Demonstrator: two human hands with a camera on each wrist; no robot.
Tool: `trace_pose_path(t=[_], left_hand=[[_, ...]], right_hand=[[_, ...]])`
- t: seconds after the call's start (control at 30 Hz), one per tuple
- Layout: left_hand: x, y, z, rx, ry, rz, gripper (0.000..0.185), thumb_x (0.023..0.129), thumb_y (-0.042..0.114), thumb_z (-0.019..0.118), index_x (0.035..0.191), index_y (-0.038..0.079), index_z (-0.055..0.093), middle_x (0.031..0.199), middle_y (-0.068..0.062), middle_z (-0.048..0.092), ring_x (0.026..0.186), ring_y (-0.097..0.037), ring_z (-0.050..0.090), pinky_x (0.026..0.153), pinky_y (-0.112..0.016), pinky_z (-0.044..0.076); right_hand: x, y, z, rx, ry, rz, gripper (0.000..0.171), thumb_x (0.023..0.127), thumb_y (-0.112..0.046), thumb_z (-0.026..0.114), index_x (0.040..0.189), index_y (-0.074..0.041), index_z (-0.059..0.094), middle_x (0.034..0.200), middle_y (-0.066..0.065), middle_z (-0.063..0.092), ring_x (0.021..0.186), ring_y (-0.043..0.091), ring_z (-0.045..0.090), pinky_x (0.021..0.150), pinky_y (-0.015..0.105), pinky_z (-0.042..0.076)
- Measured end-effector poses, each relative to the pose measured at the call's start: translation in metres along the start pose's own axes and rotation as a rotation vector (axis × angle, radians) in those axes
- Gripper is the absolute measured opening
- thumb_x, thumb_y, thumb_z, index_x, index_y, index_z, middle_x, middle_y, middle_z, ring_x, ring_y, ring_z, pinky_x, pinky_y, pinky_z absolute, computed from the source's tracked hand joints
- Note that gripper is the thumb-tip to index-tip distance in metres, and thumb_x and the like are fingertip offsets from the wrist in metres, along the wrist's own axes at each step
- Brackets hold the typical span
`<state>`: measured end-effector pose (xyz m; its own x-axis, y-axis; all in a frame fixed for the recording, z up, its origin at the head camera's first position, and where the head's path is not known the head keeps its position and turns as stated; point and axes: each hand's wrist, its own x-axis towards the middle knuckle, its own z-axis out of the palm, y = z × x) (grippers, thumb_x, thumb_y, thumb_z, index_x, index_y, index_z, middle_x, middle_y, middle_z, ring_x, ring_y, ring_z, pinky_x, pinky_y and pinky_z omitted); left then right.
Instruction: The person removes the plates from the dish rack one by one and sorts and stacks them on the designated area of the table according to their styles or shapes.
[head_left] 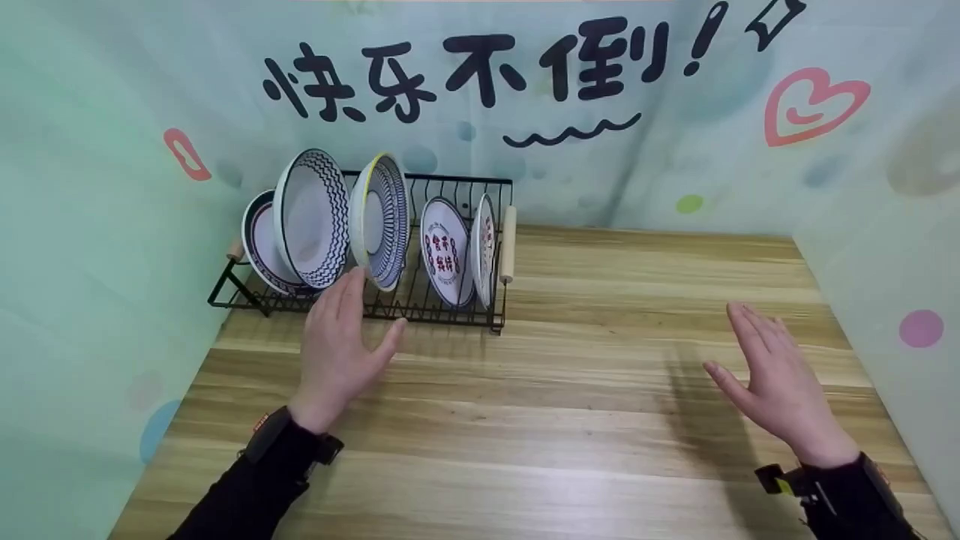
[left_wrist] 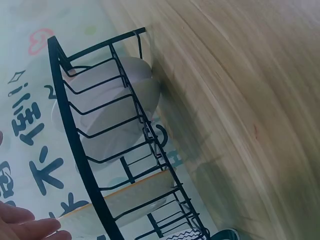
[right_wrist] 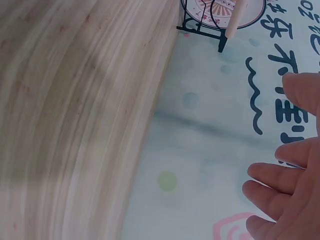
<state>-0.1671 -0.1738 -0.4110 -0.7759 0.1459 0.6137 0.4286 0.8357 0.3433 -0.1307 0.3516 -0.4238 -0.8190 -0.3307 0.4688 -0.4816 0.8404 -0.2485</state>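
A black wire dish rack (head_left: 450, 316) with wooden handles stands at the back left of the table. Several dishes lean upright in it: a dark-rimmed dish (head_left: 262, 244) at the far left, a bowl with a zigzag band (head_left: 306, 225), a yellow-rimmed bowl (head_left: 373, 225), and two plates with red characters, one facing forward (head_left: 442, 259), the other nearly edge-on (head_left: 485, 251). My left hand (head_left: 341, 352) is in front of the rack, nearest the yellow-rimmed bowl, fingers straight and thumb spread. My right hand (head_left: 780, 382) hovers at the right side, fingers extended, holding nothing.
The wooden table (head_left: 585, 420) runs from the rack to the right side. A pale printed curtain (head_left: 570, 172) with large black characters hangs behind and along both sides. One wooden rack handle (head_left: 509, 244) stands at the rack's right end.
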Motion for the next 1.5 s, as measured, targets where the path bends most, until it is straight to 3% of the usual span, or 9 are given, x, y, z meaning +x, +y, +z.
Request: trace_pose_path(t=[0.23, 0.43, 0.53, 0.77, 1.13, 1.5], left_hand=[[0.005, -0.009, 0.004, -0.039, 0.030, -0.043, 0.077, 0.091, 0.037, 0.067, 0.144, -0.010, 0.036, 0.145, -0.027, 0.044, 0.131, -0.043, 0.042, 0.114, -0.056, 0.028], [0.011, -0.017, 0.007, -0.025, 0.078, -0.043, 0.076, 0.090, 0.035, 0.068, 0.141, -0.012, 0.038, 0.139, -0.030, 0.048, 0.127, -0.044, 0.046, 0.111, -0.055, 0.033], [0.015, -0.017, 0.008, -0.026, 0.065, -0.077, 0.076, 0.090, 0.034, 0.070, 0.142, -0.012, 0.037, 0.140, -0.030, 0.047, 0.128, -0.044, 0.045, 0.112, -0.054, 0.032], [0.023, -0.019, 0.009, -0.040, 0.014, -0.155, 0.080, 0.088, 0.035, 0.072, 0.144, -0.010, 0.036, 0.141, -0.029, 0.046, 0.129, -0.043, 0.044, 0.111, -0.056, 0.032], [0.037, -0.024, 0.007, -0.052, 0.035, -0.162, 0.081, 0.086, 0.034, 0.074, 0.141, -0.014, 0.037, 0.133, -0.033, 0.051, 0.122, -0.046, 0.049, 0.107, -0.055, 0.038], [0.053, -0.024, 0.004, -0.067, -0.042, -0.274, 0.083, 0.088, 0.036, 0.071, 0.143, -0.014, 0.034, 0.140, -0.035, 0.045, 0.128, -0.047, 0.044, 0.110, -0.056, 0.034]], right_hand=[[0.000, -0.001, 0.011, 0.032, 0.030, 0.017, 0.079, 0.085, -0.016, 0.076, 0.148, 0.009, 0.035, 0.140, 0.035, 0.045, 0.128, 0.052, 0.040, 0.121, 0.048, 0.012], [0.003, 0.000, 0.019, 0.063, 0.059, 0.035, 0.075, 0.084, -0.011, 0.074, 0.145, 0.011, 0.037, 0.136, 0.036, 0.047, 0.125, 0.053, 0.043, 0.110, 0.060, 0.029], [0.004, 0.000, 0.023, 0.075, 0.067, 0.042, 0.075, 0.083, -0.010, 0.074, 0.145, 0.011, 0.037, 0.136, 0.035, 0.048, 0.124, 0.053, 0.043, 0.105, 0.063, 0.033], [0.009, -0.002, 0.032, 0.075, 0.061, 0.028, 0.075, 0.083, -0.012, 0.074, 0.144, 0.013, 0.038, 0.135, 0.036, 0.048, 0.124, 0.052, 0.044, 0.104, 0.064, 0.033], [0.013, -0.005, 0.042, 0.069, 0.042, 0.003, 0.075, 0.084, -0.015, 0.074, 0.143, 0.013, 0.038, 0.137, 0.036, 0.047, 0.126, 0.051, 0.043, 0.110, 0.064, 0.027], [0.021, -0.013, 0.050, 0.063, 0.017, 0.002, 0.072, 0.086, -0.015, 0.073, 0.144, 0.011, 0.039, 0.140, 0.033, 0.046, 0.128, 0.048, 0.043, 0.115, 0.058, 0.023]])
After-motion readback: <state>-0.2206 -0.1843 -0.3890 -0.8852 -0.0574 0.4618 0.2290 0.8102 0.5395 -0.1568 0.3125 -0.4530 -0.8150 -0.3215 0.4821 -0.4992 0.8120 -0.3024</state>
